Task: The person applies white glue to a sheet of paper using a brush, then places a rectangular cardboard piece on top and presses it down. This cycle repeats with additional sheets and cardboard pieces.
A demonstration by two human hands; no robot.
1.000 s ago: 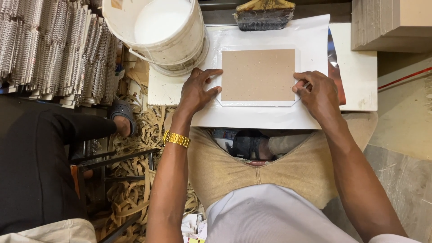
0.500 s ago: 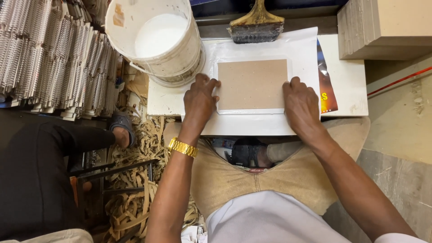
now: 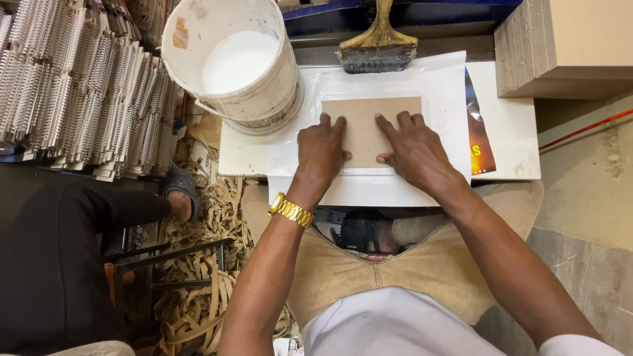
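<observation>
Brown cardboard panel (image 3: pixel 369 125) lying centred on white sheet (image 3: pixel 442 86), on low board before knees. Head view: left hand (image 3: pixel 321 150) and right hand (image 3: pixel 412 146), earlier flanking panel edges, now pressing flat on it, fingers spread, gripping nothing — smoothing panel down. Glue bucket (image 3: pixel 231 62), brush (image 3: pixel 377 47) sitting behind.

Grey stone floor (image 3: pixel 587 264), strip-littered
</observation>
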